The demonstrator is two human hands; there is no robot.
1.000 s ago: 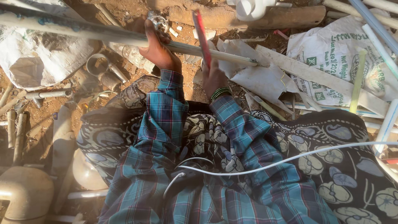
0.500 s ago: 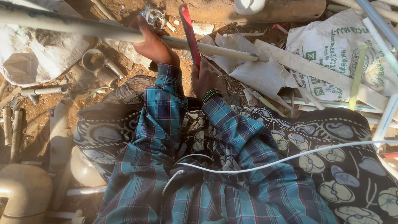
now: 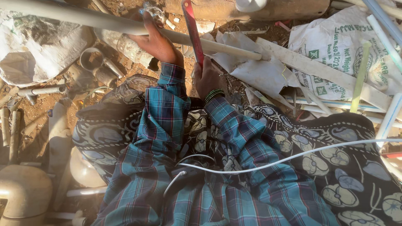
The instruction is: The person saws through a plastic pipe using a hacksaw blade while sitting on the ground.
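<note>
Since a moment ago our red saw (image 3: 192,29) has tilted upright across the grey pipe (image 3: 104,25); right hand (image 3: 208,77) grasping it, left hand (image 3: 157,42) clamping the pipe, we should stroke squarely.

Sunlit bare dirt ground (image 3: 125,6), scattered white sacks (image 3: 335,46), pipe offcuts (image 3: 39,90)

Warm, low sunlight from the upper right — hard shadows at left (slightly soft focus), mild edge distortion.
</note>
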